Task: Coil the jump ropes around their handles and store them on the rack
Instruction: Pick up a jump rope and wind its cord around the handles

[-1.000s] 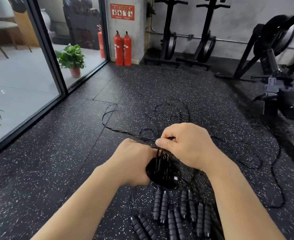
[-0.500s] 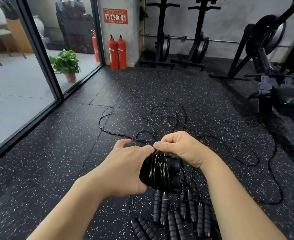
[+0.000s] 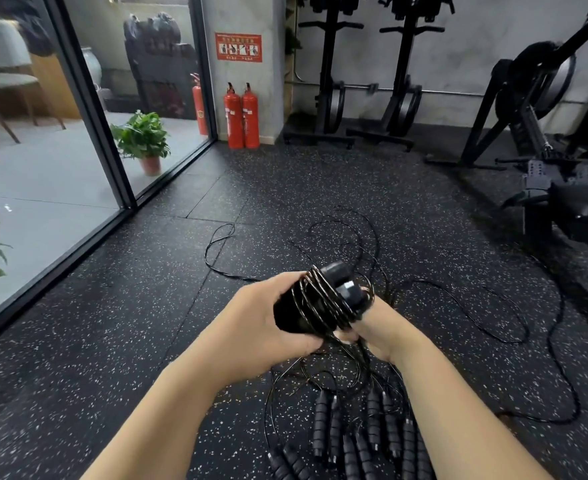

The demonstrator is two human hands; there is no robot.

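Head view: coiled jump rope [image 3: 315,304], black cord wound around paired handles, held between both hands above the floor. Left hand [image 3: 268,323] grips the bundle's near end; right hand [image 3: 372,327] pinches the loose cord just beneath it. Step judged: winding, nearly done. Next move calls for securing the tail. Spare handles [image 3: 355,441] and slack cords [image 3: 476,306] lie below and beyond the hands.

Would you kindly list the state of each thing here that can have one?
left hand: grips the handle bundle.
right hand: pinches rope under the bundle.
coiled jump rope: wound round its handles, held off the floor.
loose ropes: uncoiled, sprawled on the floor.
spare handles: lying in a row on the floor.
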